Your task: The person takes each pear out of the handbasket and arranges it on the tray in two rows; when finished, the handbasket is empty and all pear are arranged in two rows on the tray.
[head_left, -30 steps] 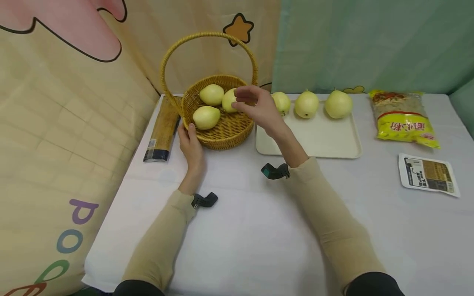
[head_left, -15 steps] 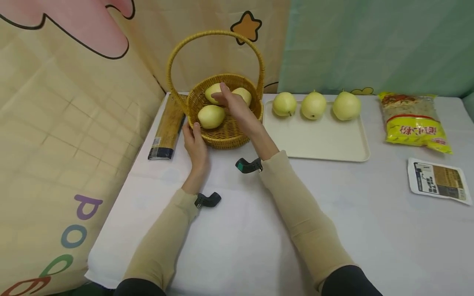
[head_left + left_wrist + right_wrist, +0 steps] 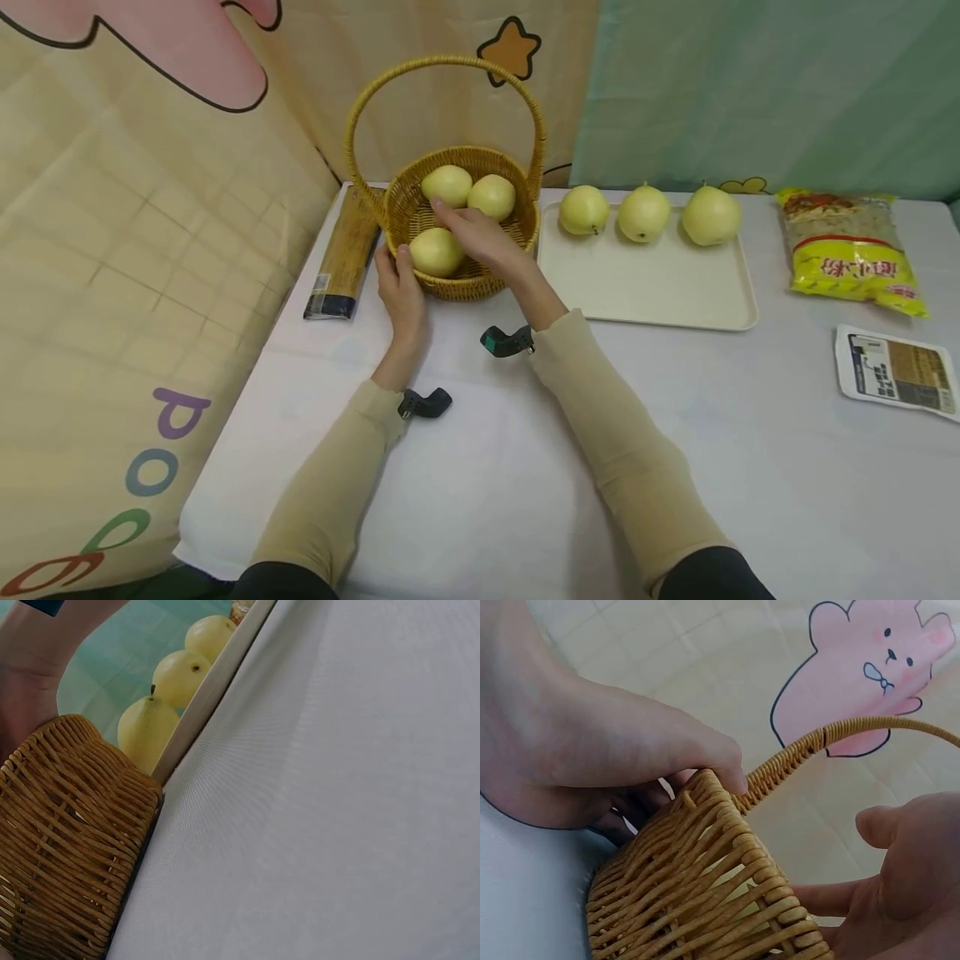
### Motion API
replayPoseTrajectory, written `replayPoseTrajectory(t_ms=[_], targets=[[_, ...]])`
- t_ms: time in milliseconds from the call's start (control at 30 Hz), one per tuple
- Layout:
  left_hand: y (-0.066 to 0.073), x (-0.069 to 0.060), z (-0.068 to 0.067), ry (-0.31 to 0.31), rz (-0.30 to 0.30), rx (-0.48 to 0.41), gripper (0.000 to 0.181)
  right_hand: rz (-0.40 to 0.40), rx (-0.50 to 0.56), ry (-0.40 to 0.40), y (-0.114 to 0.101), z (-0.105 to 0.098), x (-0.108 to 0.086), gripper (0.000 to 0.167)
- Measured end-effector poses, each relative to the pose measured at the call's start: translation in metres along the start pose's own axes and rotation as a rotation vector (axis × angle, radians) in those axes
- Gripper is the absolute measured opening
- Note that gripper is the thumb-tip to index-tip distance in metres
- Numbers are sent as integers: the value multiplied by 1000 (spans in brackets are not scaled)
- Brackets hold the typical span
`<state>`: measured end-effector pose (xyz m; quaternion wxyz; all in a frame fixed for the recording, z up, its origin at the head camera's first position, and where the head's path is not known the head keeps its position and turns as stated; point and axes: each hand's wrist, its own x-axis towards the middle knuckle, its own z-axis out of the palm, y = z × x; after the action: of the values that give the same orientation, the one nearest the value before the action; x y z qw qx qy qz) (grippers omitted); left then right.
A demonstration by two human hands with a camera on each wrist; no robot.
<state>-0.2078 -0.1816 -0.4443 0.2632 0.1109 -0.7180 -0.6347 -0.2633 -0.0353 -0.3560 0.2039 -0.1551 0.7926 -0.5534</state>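
The left hand [image 3: 403,296] grips the near-left rim of the basket [image 3: 468,290]. Inside, the front pear [image 3: 435,252] lies immediately left of the right hand [image 3: 482,239], the nearer one, loosely spread with its thumb free; contact is unclear. Rightward, three pears [image 3: 643,213] sit on a tray [image 3: 645,287].

my widest open lane on the counter [image 3: 480,500] runs along its near edge, crossed by both sleeves [image 3: 622,433]. near the far left corner, a long packet [image 3: 347,250] and the tray [image 3: 645,292] crowd the basket [image 3: 468,292] from either side; its handle [image 3: 450,61] arches above, so i see access over the near rim, where my right grip [image 3: 483,240] reaches in. pears [image 3: 643,214] block the tray's far edge, its near half is open, and the curtain [image 3: 750,92] walls the far edge.
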Motion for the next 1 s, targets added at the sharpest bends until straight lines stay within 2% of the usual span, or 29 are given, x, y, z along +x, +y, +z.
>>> replayPoseTrajectory(t_ms=[133, 200, 367, 700, 833, 1000], targets=[[0, -1, 2, -5, -5, 10, 51, -8, -18, -52, 2, -4, -3, 69], [0, -2, 3, -11, -5, 11, 52, -32, -75, -84, 4, -6, -3, 64], [1, -2, 3, -27, -9, 18, 52, -91, -186, -118, 8, -10, -1, 69], [6, 0, -2, -14, -12, -8, 50, -119, -242, -93, 6, -3, 3, 70], [21, -6, -3, -28, -22, -11, 49, -132, -252, -67, 6, -2, 4, 66], [40, -15, -2, -26, -24, 5, 47, -154, -220, 28, 7, -4, 0, 66]])
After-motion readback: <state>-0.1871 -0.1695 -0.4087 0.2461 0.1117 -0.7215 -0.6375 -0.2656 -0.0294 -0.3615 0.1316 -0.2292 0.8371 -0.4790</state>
